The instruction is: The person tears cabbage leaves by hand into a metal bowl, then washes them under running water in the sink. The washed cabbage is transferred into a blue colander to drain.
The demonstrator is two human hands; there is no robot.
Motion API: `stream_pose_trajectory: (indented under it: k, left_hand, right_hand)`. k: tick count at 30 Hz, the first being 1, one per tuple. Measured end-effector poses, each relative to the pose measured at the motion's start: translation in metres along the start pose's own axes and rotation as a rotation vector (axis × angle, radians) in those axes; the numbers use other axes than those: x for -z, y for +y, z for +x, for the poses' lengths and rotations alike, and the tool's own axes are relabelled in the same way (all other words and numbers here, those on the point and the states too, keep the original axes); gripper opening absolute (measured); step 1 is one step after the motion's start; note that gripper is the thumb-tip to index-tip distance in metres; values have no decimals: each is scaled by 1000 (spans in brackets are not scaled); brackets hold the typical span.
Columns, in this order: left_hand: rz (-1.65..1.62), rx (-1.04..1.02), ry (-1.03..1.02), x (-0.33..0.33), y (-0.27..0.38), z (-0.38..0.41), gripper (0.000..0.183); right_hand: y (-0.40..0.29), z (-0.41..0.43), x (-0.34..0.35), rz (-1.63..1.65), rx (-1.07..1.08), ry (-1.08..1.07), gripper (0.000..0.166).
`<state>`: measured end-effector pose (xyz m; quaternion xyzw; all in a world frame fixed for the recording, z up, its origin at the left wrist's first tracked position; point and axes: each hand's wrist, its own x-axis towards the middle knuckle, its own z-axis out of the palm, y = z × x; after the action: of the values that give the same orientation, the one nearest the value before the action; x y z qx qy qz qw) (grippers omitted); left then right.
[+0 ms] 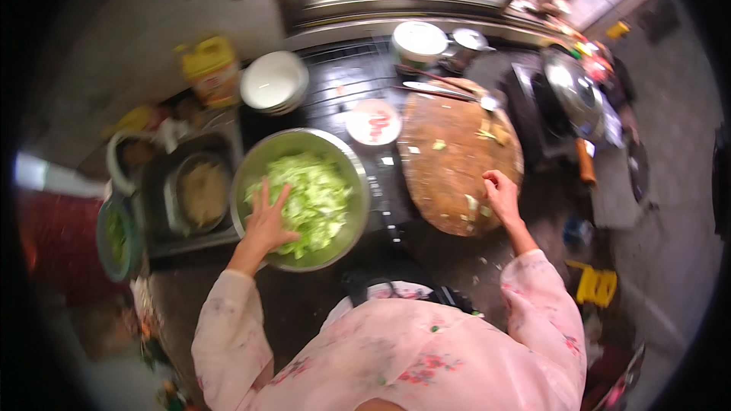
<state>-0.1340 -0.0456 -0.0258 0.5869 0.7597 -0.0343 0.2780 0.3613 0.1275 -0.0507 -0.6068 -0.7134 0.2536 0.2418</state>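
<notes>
My left hand [264, 221] is spread over a steel mixing bowl [357, 182] of chopped pale-green leaves [317, 200]. Its fingers lie over the left part of the heap; whether they press into it I cannot tell. Over the right side of a round wooden chopping board [440, 165] is my right hand [501, 194], its fingers curled together with nothing visible in them. Small vegetable scraps [471, 205] are scattered on the board near that hand. A cleaver or knife blade [437, 88] and chopsticks [451, 81] lie across the board's far edge, with ginger-like pieces [498, 133] at its upper right.
A plate with red slices [374, 121] sits between bowl and board. Behind are stacked white bowls [274, 81], a yellow jug [211, 71] and a white-lidded tub [420, 45]. The sink [154, 194] is left; a lidded pan with a wooden handle [585, 160] is right.
</notes>
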Motion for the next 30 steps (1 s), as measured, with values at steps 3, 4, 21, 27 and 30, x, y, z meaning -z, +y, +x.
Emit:
stream_pose_trajectory:
  k: [3, 4, 21, 27, 30]
  left_hand:
    - [128, -199, 56, -17, 12, 15, 89]
    - [156, -265, 83, -41, 2, 31, 81]
    - [296, -319, 48, -18, 66, 11, 98]
    - [76, -377, 189, -64, 54, 62, 50]
    - [-277, -394, 318, -30, 30, 49, 47]
  right_hand:
    - [28, -31, 21, -333, -292, 0, 32]
    - [22, -39, 17, -271, -373, -77, 45]
    - [-134, -32, -84, 666, -140, -489, 9]
    - [-192, -32, -150, 325, 510, -678, 24]
    - [-190, -33, -159, 351, 474, -720, 26]
